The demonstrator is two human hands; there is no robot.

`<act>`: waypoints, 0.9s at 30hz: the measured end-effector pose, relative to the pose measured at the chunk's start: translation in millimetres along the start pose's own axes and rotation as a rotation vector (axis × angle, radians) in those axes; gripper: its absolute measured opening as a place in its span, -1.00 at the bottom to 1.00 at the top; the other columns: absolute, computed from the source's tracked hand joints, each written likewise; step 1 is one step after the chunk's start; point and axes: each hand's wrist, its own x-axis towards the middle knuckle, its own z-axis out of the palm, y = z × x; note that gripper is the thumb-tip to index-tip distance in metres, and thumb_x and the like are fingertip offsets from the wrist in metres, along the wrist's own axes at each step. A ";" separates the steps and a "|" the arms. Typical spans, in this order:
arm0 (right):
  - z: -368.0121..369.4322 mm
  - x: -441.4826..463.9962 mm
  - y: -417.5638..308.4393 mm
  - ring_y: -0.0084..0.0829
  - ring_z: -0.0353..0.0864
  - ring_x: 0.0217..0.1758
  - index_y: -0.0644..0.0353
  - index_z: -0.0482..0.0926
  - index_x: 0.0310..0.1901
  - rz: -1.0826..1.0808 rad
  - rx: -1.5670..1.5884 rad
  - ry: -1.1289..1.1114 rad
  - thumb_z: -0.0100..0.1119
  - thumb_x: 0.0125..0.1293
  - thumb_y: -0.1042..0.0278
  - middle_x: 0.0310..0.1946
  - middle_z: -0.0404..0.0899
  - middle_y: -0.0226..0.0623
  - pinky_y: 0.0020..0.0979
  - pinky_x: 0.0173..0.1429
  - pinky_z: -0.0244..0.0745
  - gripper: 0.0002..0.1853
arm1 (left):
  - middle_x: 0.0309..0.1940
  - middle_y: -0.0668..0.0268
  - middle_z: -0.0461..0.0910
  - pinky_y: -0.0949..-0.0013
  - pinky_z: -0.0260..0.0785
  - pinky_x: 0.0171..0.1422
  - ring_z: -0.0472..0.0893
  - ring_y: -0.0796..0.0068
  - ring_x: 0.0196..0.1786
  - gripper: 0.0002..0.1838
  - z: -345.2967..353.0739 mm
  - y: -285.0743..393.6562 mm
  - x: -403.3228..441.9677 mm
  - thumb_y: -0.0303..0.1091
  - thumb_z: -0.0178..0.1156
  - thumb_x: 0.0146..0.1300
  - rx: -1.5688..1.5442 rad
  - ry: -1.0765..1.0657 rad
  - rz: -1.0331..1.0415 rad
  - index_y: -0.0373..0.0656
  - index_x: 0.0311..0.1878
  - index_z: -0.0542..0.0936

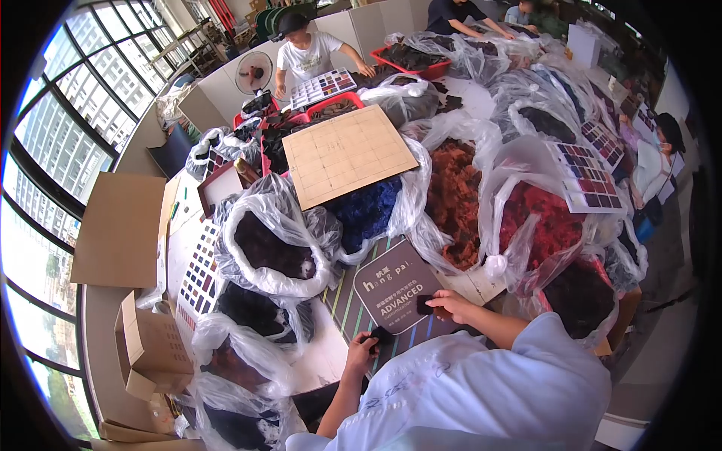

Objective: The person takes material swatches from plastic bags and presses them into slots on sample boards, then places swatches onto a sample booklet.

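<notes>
My left hand (pixel 364 348) is closed, its fingers pinching a small black piece of soft-looking material (pixel 383 336). Farther right, my right hand (pixel 450 307) grips another small dark piece (pixel 425 304) between thumb and fingers. Both pieces are held over a dark printed board (pixel 387 274) that reads "hang pai ADVANCED", lying on the table in front of me. Just beyond the board, open plastic bags hold blue material (pixel 361 214) and rust-orange material (pixel 451 195). A bag of dark material (pixel 274 248) stands to the left. The pieces' exact kind is too small to tell.
A wooden board (pixel 350 154) rests over the blue bag and red baskets. Swatch cards (pixel 199 270) lie at left and at right (pixel 587 177). Red material (pixel 538 222) fills a right-hand bag. Cardboard boxes (pixel 154 342) stand at left. Other people work around the table.
</notes>
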 end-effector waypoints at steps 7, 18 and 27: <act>11.8 2.1 -8.9 -0.24 0.67 -0.43 0.15 0.46 -0.10 0.041 0.342 -0.140 0.27 0.30 0.34 -0.42 0.59 -0.22 -0.10 -0.31 0.67 -0.77 | -0.47 0.38 0.54 0.42 0.32 -0.49 0.53 0.50 -0.53 -0.85 2.6 -5.1 -1.4 -0.50 0.24 0.24 -0.010 0.013 -0.005 -0.04 -0.21 0.49; -3.8 8.9 39.6 -0.27 0.71 -0.32 0.22 0.53 -0.15 0.102 -0.075 -0.165 0.29 0.27 0.31 -0.36 0.65 -0.18 -0.29 -0.21 0.64 -0.78 | -0.45 0.38 0.52 0.32 0.35 -0.47 0.53 0.44 -0.53 -0.83 -1.9 -6.1 6.2 -0.51 0.24 0.23 -0.036 -0.007 -0.029 -0.01 -0.22 0.47; 0.0 3.1 43.2 -0.23 0.71 -0.26 0.27 0.53 -0.26 -0.366 -1.041 0.021 0.31 0.11 0.15 -0.40 0.67 -0.10 -0.26 -0.16 0.56 -0.66 | -0.46 0.33 0.52 0.33 0.34 -0.46 0.52 0.40 -0.53 -0.84 -0.7 -5.0 6.4 -0.53 0.21 0.24 -0.008 0.003 -0.043 -0.04 -0.20 0.47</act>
